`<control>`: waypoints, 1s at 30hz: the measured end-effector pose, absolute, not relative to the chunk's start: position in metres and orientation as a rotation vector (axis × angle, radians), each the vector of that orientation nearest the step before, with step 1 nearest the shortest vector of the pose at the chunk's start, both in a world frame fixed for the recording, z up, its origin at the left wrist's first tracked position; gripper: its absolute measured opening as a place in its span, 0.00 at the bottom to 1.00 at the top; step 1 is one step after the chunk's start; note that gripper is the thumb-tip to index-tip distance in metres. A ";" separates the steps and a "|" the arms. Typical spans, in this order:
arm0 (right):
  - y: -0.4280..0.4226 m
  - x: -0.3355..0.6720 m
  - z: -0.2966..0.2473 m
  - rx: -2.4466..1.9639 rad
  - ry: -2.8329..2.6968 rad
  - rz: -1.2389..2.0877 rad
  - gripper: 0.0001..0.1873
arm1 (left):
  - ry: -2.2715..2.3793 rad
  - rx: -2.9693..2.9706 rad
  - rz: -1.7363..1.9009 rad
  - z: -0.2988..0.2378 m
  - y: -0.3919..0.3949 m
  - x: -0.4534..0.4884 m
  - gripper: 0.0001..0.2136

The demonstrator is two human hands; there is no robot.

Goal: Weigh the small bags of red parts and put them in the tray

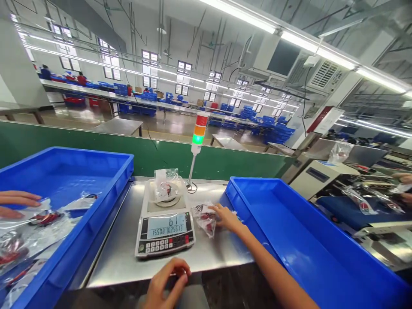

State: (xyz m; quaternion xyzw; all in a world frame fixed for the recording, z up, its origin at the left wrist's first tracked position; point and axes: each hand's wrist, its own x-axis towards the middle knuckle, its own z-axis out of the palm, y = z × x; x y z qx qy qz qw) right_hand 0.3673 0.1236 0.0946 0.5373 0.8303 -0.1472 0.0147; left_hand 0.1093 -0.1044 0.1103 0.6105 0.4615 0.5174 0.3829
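My right hand [227, 217] presses on a clear plastic bag of red parts [205, 219], which lies on the steel table [111, 262] beside a digital counting scale [165, 229]. Another clear bag with red parts [166, 189] sits on the scale's pan, and the display reads 61. My left hand [169, 283] hangs curled at the table's front edge, holding nothing visible. In the left blue bin [61, 180], a co-worker's hand [17, 204] is next to a pile of clear bags [32, 234].
A red, amber and green stack light [198, 133] stands behind the scale, in front of a green partition [96, 152]. A blue bin [309, 244] stands to my right. A co-worker's hands [404, 186] work at the far right. Long benches and stacked blue crates fill the hall beyond.
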 end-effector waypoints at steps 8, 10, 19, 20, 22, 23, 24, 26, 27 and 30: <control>0.120 0.408 0.082 1.567 2.751 -1.133 0.39 | 1.830 1.900 1.240 0.204 0.047 0.047 0.12; 0.119 0.410 0.081 1.599 2.802 -1.109 0.32 | 1.916 1.929 1.171 0.214 0.092 0.040 0.11; 0.119 0.397 0.121 1.841 3.120 -0.811 0.28 | 2.030 2.018 0.806 0.199 0.183 0.020 0.10; 0.119 0.387 0.133 1.765 3.211 -0.842 0.28 | 2.040 2.012 0.791 0.198 0.184 0.020 0.11; 0.117 0.361 0.158 1.541 3.363 -0.920 0.28 | 2.058 1.998 0.798 0.201 0.183 0.017 0.10; 0.117 0.345 0.170 1.410 3.415 -0.947 0.29 | 2.068 1.990 0.821 0.206 0.180 0.014 0.08; 0.118 0.329 0.181 1.278 3.447 -0.956 0.29 | 2.085 1.980 0.855 0.213 0.176 0.010 0.06; 0.123 0.294 0.198 1.049 3.456 -0.899 0.29 | 2.145 1.954 0.953 0.232 0.162 -0.004 0.04; 0.128 0.277 0.203 0.966 3.445 -0.833 0.30 | 2.195 1.931 1.010 0.244 0.153 -0.014 0.06; 0.144 0.231 0.209 0.838 3.374 -0.597 0.30 | 2.417 1.799 1.180 0.280 0.115 -0.049 0.09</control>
